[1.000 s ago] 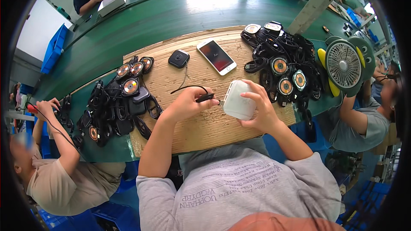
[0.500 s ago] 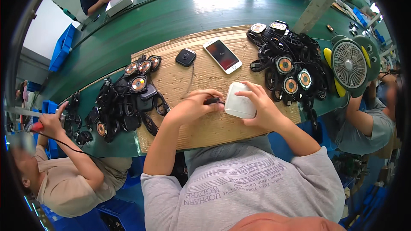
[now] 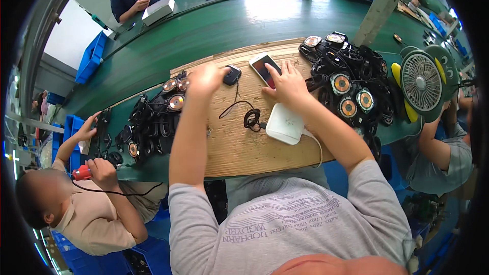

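Phone [image 3: 261,67] lies on cardboard [image 3: 239,155] partly beneath my right hand [image 3: 289,87], grip released, and looks light, stiff, slick, best held by its edges; my left hand [image 3: 206,79], blurred beside the puck [image 3: 233,75], I cannot tell.

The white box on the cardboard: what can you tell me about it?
The white box is squarish with rounded corners, smooth and plastic-looking, with faint marks on top. It lies on the cardboard, nearer the person than the phone. A partly coiled black cable joins its left side; a white cable runs from its right side, curving toward the person. Neither the left hand nor the right hand holds it.
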`<action>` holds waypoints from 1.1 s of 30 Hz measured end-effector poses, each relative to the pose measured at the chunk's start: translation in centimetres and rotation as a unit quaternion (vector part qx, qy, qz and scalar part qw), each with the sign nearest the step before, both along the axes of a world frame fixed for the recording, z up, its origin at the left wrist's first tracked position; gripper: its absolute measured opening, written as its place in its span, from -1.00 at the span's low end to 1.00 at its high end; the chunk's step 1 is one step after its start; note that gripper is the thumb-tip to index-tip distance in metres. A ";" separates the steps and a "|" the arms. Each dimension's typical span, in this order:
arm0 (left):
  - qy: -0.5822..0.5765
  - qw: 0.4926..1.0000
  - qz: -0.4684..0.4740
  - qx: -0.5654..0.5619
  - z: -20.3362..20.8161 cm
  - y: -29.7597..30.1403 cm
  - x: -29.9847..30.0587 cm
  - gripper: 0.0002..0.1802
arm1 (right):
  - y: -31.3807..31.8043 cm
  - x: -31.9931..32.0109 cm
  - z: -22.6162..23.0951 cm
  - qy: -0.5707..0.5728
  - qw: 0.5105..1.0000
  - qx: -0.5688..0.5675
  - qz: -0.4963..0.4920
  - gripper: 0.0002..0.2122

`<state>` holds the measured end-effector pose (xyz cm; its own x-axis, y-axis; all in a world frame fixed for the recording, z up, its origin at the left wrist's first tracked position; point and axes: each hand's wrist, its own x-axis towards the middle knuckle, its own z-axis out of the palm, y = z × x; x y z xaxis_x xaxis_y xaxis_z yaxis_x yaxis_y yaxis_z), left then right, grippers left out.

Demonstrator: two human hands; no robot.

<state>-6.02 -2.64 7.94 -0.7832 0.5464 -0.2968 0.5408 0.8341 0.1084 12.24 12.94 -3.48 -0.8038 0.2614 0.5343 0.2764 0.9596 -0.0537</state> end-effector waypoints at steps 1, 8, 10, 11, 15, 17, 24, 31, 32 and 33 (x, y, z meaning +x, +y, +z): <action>0.074 0.996 -0.035 -0.035 -2.6 1.2 -1.0 -0.38 | 0.0 -0.7 -0.3 0.005 0.999 0.031 -0.018 -0.49; 0.247 0.967 -0.062 0.013 -6.6 6.1 4.0 -0.36 | 1.1 0.4 1.4 -0.034 0.989 -0.143 0.013 -0.56; 0.235 0.964 -0.103 0.070 -6.2 5.2 5.1 -0.41 | 1.7 0.7 0.9 0.005 0.980 -0.197 0.024 -0.58; 0.228 0.961 -0.124 0.098 -6.2 4.8 5.5 -0.43 | 1.9 0.7 0.6 0.025 0.974 -0.223 0.030 -0.58; 0.134 0.939 -0.106 0.298 -6.9 2.5 5.5 -0.49 | 0.6 1.2 4.3 0.088 0.906 -0.408 0.062 -0.55; 0.098 0.921 -0.101 0.363 -7.3 2.0 5.4 -0.51 | 0.2 1.0 4.6 0.110 0.876 -0.465 0.070 -0.54; -0.604 0.503 -0.005 0.618 -9.8 1.5 4.3 -0.57 | -0.7 -0.1 4.1 0.208 0.896 -0.312 0.238 -0.43; -0.673 0.427 -0.001 0.604 -11.4 1.2 3.7 -0.58 | -1.0 -0.7 3.5 0.175 0.927 -0.230 0.238 -0.36; -0.672 0.425 0.001 0.606 -11.6 1.1 3.5 -0.58 | -1.1 -0.8 3.5 0.172 0.927 -0.230 0.240 -0.36; -0.675 0.424 -0.003 0.604 -11.7 1.0 3.3 -0.57 | -1.2 -0.9 3.4 0.170 0.928 -0.232 0.237 -0.37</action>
